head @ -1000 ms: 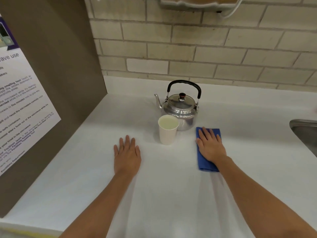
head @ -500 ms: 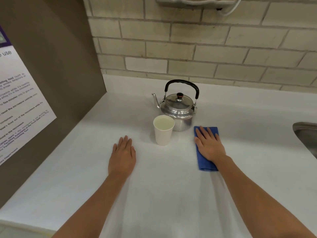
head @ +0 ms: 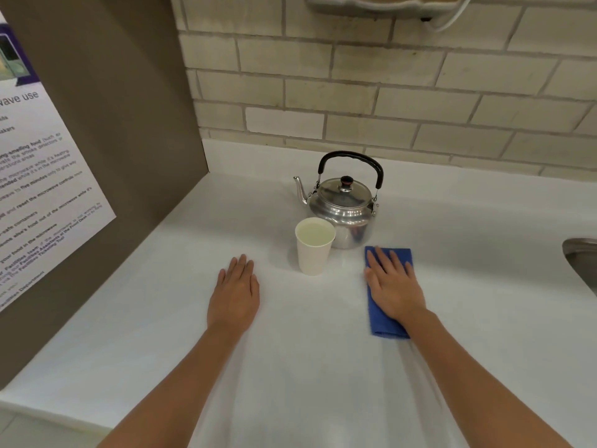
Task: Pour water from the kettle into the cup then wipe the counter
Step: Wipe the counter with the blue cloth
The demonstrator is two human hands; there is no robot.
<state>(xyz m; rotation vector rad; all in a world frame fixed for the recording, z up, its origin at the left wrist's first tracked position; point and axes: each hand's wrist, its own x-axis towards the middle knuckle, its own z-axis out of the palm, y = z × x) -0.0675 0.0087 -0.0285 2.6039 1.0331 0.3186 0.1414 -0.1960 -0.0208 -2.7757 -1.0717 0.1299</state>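
Note:
A steel kettle (head: 343, 212) with a black handle stands upright on the white counter (head: 323, 367), spout to the left. Just in front of it stands a white paper cup (head: 314, 250) with water in it. A folded blue cloth (head: 382, 324) lies to the right of the cup. My right hand (head: 392, 287) rests flat on the cloth, fingers spread. My left hand (head: 235, 294) lies flat and empty on the counter, left of the cup and apart from it.
A brown panel with a printed notice (head: 38, 189) walls off the left side. A tiled wall (head: 387, 92) runs behind the kettle. The edge of a metal sink (head: 581, 260) shows at the far right.
Only the view has shifted a little. Both hands stay flat where they were, and the kettle, cup and cloth have not moved.

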